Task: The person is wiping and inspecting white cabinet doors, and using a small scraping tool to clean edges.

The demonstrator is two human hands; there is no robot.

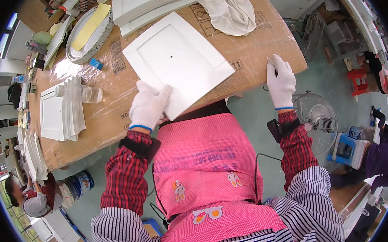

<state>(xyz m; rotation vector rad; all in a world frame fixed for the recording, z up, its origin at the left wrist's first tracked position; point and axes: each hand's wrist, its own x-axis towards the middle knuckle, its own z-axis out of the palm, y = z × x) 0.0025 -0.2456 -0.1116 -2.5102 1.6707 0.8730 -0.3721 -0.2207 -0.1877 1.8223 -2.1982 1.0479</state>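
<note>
A white panel (186, 67) with a recessed middle and a small dark hole lies tilted on the cardboard-covered table (252, 49). My left hand (149, 102), in a white knit glove, grips its near left corner, thumb on top and some fingers hidden beneath. Apart from the panel, my right hand (281, 80), gloved alike, is at the table's right edge. Its fingers are curled together at the tips; anything small between them is too unclear to name.
White panels (154, 4) are stacked at the back, beside a crumpled cloth (227, 8). On the left are a round tub (90, 36), a clear bottle (91, 95) and several leaning panels (52, 114). A standing fan (316, 121) is right of the table; other people work at both sides.
</note>
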